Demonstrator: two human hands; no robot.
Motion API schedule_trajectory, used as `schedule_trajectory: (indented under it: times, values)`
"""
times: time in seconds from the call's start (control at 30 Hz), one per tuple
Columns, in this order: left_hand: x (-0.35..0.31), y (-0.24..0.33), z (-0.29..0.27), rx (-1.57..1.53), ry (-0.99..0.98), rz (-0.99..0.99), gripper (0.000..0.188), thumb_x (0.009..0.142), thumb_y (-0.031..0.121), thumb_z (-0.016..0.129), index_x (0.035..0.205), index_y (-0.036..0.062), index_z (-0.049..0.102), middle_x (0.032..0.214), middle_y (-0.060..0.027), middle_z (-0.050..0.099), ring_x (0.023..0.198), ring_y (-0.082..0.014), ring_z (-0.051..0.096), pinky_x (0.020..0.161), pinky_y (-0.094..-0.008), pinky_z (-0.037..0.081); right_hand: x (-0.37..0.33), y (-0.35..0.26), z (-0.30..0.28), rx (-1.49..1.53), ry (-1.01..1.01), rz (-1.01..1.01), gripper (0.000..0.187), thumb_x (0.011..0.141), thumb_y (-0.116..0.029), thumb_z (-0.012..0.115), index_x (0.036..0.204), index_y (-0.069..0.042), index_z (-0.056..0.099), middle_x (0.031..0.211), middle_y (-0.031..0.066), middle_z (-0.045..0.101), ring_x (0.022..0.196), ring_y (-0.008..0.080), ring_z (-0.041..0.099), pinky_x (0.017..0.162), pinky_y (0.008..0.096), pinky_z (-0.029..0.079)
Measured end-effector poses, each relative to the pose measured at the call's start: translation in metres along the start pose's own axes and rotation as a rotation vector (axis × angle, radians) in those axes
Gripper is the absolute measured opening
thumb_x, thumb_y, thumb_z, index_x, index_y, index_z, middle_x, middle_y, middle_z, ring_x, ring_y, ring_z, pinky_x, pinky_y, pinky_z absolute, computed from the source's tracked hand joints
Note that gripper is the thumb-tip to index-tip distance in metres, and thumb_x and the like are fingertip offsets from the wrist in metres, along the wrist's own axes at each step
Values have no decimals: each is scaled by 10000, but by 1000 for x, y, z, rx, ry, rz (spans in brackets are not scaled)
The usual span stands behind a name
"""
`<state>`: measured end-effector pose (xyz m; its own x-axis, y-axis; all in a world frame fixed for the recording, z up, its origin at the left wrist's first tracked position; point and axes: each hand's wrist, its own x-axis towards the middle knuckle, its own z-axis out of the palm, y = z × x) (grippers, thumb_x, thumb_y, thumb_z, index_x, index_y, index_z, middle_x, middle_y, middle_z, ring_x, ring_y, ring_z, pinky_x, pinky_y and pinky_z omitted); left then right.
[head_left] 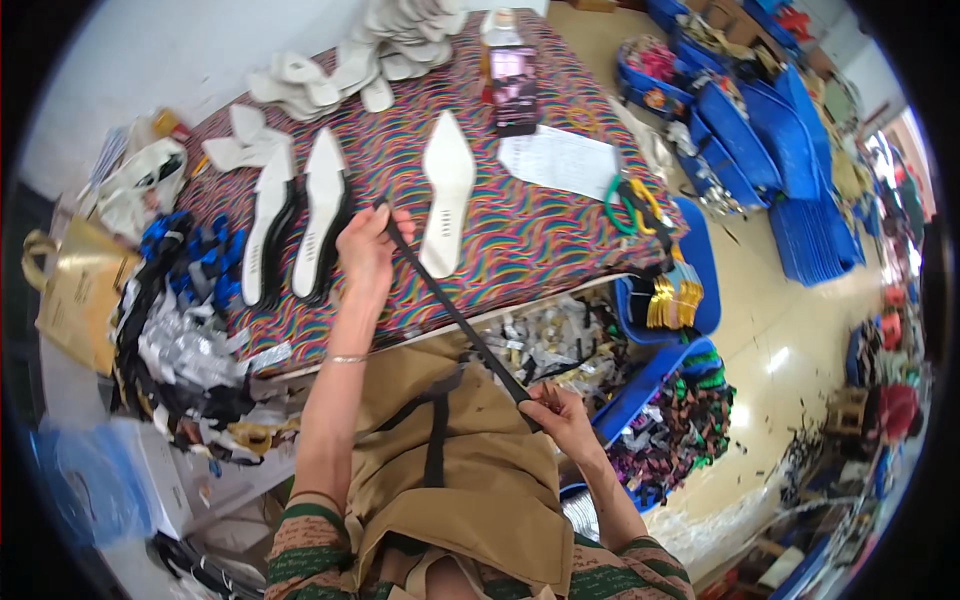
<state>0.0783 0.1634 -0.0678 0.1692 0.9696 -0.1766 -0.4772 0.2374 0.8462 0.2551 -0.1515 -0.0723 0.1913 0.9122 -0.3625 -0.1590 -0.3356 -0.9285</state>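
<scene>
Through the head view I am watching the person's two hands, and I am taking the lone white insole (448, 195) as my landmark. The left hand (367, 248) is hovering just left of the insole, finger and thumb pinched on the upper end of a black strap (460, 318). The right hand (562, 415) is gripping the strap's lower end, nearer the wearer and right of the insole. The strap is slanting straight between them, passing close by the insole's near end and over the brown apron (500, 455). Left of the insole, two stacks (323, 215) of similar ones are lying side by side. Beyond it to the right, a phone (515, 95) is standing upright; right of it, paper (560, 163) and scissors (648, 198) are resting on patterned cloth (560, 235).
</scene>
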Motion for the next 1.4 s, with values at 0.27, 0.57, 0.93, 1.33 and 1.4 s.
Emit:
schedule_trajectory:
  times: [0.27,0.57,0.93,1.33,1.4]
  values:
    - [-48,-9,42,62,-193,72,108,927,62,596,1003,-13,612,873,-168,687,781,-258,701,732,-376,597,8,3,-54,-377,194,71,190,865,-140,679,983,7,672,643,-11,512,603,68,420,530,261,336]
    - [-87,-20,54,342,-239,223,88,920,62,615,956,-17,623,786,-136,695,689,-192,689,626,-301,568,16,71,-132,-757,365,30,200,833,-134,650,976,4,674,819,206,673,779,316,655,705,390,494]
    - [-155,15,-56,615,-124,-2,70,909,30,603,935,-21,644,776,-106,680,661,-163,660,637,-285,540,46,104,-110,-1066,505,-123,182,869,-155,595,961,-23,681,902,211,673,833,392,652,726,459,514]
    - [-245,-12,-154,1469,-181,32,217,784,73,725,981,29,648,867,-130,638,803,-328,634,722,-376,497,109,60,88,-820,-489,-574,239,810,-168,681,1029,-74,656,1025,123,627,830,332,649,714,406,525]
    - [-248,-24,-165,1443,-115,16,201,786,54,707,972,31,635,854,-143,624,783,-349,621,721,-387,488,110,90,107,-932,-531,-616,194,819,-157,663,988,-66,637,1003,126,629,832,347,640,706,424,514]
